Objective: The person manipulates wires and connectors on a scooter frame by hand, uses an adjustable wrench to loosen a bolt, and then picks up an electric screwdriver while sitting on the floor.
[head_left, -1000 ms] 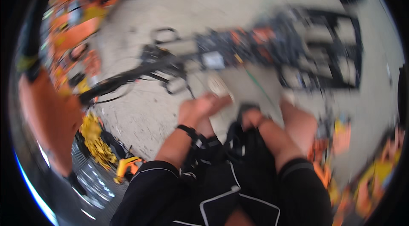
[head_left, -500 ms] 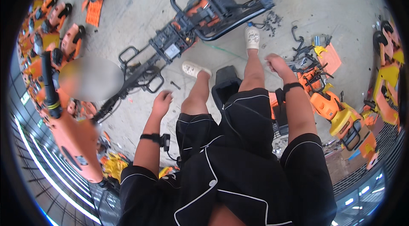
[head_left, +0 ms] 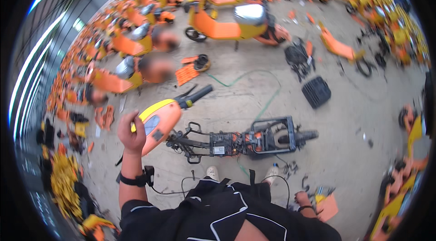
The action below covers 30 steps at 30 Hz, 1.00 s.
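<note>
My left hand (head_left: 131, 133) is raised at the near edge of the orange and yellow handlebar cover (head_left: 167, 116). Its fingers look bent, but blur hides whether they touch or grip the cover. A black handlebar grip (head_left: 200, 96) sticks out from the cover's far side. Behind the cover stretches the stripped black scooter frame (head_left: 220, 144), with bars around its rear and a wheel (head_left: 309, 135) at the right end. Low on the right, my right hand (head_left: 301, 198) hangs with curled fingers and nothing visible in it, near an orange panel (head_left: 327, 207).
Rows of orange and yellow scooters (head_left: 227, 25) fill the far and left sides. A black crate-like part (head_left: 316, 92) and a loose orange body panel (head_left: 336, 45) lie on the concrete. A green hose (head_left: 268, 107) snakes behind the frame. Yellow parts (head_left: 66, 182) are piled at left.
The view has swung upward and the scooter now lies across its middle. My left hand has risen to beside the handlebar cover. My right hand is now lower in the picture.
</note>
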### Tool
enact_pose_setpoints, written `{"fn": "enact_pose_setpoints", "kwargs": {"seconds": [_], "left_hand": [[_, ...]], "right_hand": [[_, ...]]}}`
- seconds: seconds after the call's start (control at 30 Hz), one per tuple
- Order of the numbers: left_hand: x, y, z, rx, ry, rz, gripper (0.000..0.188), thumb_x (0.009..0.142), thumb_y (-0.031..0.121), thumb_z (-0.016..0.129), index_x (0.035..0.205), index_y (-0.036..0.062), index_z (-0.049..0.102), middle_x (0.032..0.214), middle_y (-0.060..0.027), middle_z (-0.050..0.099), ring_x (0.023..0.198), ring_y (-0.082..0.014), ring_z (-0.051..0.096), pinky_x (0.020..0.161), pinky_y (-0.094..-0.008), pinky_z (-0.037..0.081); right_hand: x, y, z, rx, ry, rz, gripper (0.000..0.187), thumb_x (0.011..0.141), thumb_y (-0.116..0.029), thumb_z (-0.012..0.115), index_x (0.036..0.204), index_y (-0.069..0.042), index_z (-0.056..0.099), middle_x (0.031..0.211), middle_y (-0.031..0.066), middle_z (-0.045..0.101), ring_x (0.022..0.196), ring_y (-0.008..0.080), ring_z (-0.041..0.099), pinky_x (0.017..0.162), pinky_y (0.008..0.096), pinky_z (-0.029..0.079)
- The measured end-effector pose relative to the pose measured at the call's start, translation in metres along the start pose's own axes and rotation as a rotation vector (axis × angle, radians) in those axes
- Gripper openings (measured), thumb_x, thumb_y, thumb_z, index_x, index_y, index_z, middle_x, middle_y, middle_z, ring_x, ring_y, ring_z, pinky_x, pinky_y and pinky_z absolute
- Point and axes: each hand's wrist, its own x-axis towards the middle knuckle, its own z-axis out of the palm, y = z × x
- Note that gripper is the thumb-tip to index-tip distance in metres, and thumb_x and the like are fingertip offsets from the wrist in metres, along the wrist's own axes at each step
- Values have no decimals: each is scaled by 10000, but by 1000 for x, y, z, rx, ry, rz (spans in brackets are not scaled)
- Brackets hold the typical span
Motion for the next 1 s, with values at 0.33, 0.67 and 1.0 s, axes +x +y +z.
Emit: {"fn": "enact_pose_setpoints", "kwargs": {"seconds": [0.33,0.67,1.0], "left_hand": [[-151,-78,-103,-66,-414,79,195,725,130,740,917,126,704,620,-56,558,550,-268,568,484,-411,432],[-205,-76,-227,12,-106,-140,198,749,70,710,944,107,707,655,-23,565,546,-213,554,501,-353,422],[-621,5,-299,605,-414,-1848,361,889,302,576,1127,44,656,1116,-264,663,1059,-446,626,888,-523,514]], "right_hand": [[-163,-178,91,-479,-168,-368,210,880,-235,616,926,-40,678,787,101,657,680,233,633,638,379,522],[-213,-325,160,-936,-188,-463,251,885,-275,629,959,-44,695,770,105,664,771,247,658,746,384,525],[-189,-539,309,-1379,-709,-1059,410,919,-425,624,957,-27,718,779,128,685,828,243,670,796,376,514]]}}
